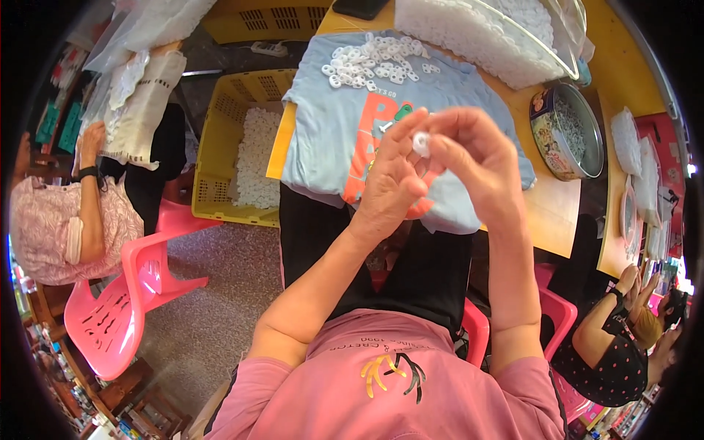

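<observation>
In front of my chest, above a light blue shirt [315,139] spread over the table edge, I hold a small white plastic piece with a round hole [421,144]. My right hand [480,165] pinches it between thumb and fingers. My left hand [389,176] has its palm turned up and its curled fingers against the same piece; its fingertips are partly hidden. Beyond my hands, a loose pile of similar white plastic pieces [359,64] lies on the shirt.
A round tin [546,158] of small metal parts stands at right. A white-rimmed container [469,37] full of white pieces sits behind. At left are a yellow crate [209,158] and pink chair [110,315]. People work on both sides. A dark phone [359,7] lies at the back.
</observation>
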`<move>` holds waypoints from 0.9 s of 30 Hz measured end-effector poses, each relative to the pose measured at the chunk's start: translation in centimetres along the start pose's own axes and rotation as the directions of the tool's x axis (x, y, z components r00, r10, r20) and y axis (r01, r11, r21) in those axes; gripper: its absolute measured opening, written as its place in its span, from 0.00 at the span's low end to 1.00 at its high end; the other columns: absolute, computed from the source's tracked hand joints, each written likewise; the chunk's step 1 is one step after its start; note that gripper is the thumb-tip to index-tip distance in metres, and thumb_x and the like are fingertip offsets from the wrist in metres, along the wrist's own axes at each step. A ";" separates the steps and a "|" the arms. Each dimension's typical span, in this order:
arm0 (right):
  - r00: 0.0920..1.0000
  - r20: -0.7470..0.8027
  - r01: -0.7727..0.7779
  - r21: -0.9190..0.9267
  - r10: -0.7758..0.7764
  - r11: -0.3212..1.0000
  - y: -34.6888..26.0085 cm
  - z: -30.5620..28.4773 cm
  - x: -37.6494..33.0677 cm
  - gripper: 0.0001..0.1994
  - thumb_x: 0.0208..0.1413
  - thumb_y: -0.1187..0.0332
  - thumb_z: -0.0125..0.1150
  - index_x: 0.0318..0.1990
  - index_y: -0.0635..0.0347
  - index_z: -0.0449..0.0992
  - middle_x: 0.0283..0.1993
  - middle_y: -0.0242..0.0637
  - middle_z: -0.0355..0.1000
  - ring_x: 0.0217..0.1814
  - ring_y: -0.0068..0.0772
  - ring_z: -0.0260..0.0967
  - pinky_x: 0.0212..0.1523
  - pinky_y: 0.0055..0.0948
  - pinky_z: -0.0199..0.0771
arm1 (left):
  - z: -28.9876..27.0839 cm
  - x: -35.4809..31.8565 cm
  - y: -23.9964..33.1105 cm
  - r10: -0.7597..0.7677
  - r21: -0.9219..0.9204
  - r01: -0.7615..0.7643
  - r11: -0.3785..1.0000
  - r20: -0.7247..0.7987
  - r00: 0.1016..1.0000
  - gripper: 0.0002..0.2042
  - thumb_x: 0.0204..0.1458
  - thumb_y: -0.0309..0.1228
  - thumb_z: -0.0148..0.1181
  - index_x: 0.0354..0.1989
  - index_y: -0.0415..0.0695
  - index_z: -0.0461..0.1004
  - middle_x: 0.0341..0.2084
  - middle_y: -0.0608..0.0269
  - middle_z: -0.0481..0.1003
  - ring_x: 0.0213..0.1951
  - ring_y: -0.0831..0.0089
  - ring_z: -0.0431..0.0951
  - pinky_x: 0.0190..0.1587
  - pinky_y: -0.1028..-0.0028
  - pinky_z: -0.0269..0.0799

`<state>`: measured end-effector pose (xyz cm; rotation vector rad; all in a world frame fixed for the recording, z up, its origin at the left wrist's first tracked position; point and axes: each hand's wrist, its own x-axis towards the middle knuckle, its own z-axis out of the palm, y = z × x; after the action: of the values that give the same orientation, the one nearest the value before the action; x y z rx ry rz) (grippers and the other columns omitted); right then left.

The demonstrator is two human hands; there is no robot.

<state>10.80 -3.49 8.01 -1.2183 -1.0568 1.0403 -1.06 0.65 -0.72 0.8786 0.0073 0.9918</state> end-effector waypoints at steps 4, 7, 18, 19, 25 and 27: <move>0.981 0.152 0.148 -0.205 -0.118 0.967 -2.3 3.2 4.2 0.09 0.60 0.70 0.61 0.45 0.65 0.77 0.39 0.33 0.76 0.38 0.20 0.74 0.38 0.22 0.74 | 0.3 0.3 0.1 -0.010 -0.013 0.008 1.000 -0.165 0.986 0.28 0.66 0.42 0.49 0.67 0.42 0.47 0.63 0.52 0.57 0.62 0.63 0.65 0.63 0.61 0.63; 0.915 0.374 0.229 -0.179 -0.149 0.957 -2.8 5.0 7.6 0.11 0.61 0.68 0.60 0.47 0.63 0.79 0.38 0.32 0.77 0.36 0.19 0.72 0.37 0.21 0.73 | 0.2 0.3 -0.1 -0.062 -0.021 0.059 0.998 -0.151 0.987 0.25 0.66 0.39 0.48 0.66 0.43 0.51 0.62 0.50 0.59 0.61 0.63 0.66 0.61 0.61 0.64; 0.955 0.290 0.263 -0.723 -0.065 0.639 4.2 -0.4 12.7 0.12 0.55 0.66 0.63 0.42 0.65 0.80 0.30 0.39 0.77 0.32 0.28 0.73 0.35 0.29 0.72 | 0.0 0.2 0.0 -0.032 -0.045 0.026 0.999 -0.157 0.987 0.21 0.67 0.30 0.43 0.67 0.42 0.52 0.61 0.54 0.61 0.58 0.67 0.70 0.61 0.66 0.68; 0.957 0.284 0.261 -0.764 -0.056 0.590 4.7 -0.6 12.8 0.12 0.54 0.65 0.64 0.41 0.65 0.79 0.31 0.41 0.76 0.32 0.31 0.73 0.36 0.31 0.72 | 0.1 0.2 0.0 -0.048 -0.058 0.039 0.998 -0.175 0.983 0.22 0.67 0.32 0.45 0.67 0.43 0.52 0.61 0.52 0.61 0.57 0.65 0.70 0.60 0.62 0.68; 0.939 0.342 0.307 -0.799 -0.030 0.518 4.9 -0.8 13.3 0.12 0.52 0.65 0.65 0.38 0.65 0.78 0.31 0.42 0.75 0.33 0.37 0.73 0.36 0.35 0.73 | 0.2 0.4 0.3 -0.099 -0.106 0.080 0.991 -0.191 0.977 0.20 0.67 0.29 0.43 0.66 0.43 0.53 0.58 0.56 0.63 0.55 0.70 0.71 0.60 0.66 0.69; 0.937 0.348 0.295 -0.797 0.002 0.528 5.0 -1.0 13.4 0.12 0.52 0.65 0.65 0.38 0.65 0.77 0.31 0.42 0.75 0.33 0.37 0.73 0.37 0.35 0.73 | 0.3 0.3 0.4 -0.112 -0.103 0.093 0.990 -0.193 0.975 0.20 0.67 0.29 0.43 0.66 0.43 0.53 0.57 0.57 0.63 0.54 0.70 0.71 0.60 0.66 0.69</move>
<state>14.25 9.74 3.75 -1.7063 -2.0366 0.5493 -1.09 0.84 -0.14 0.6838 0.1732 0.9715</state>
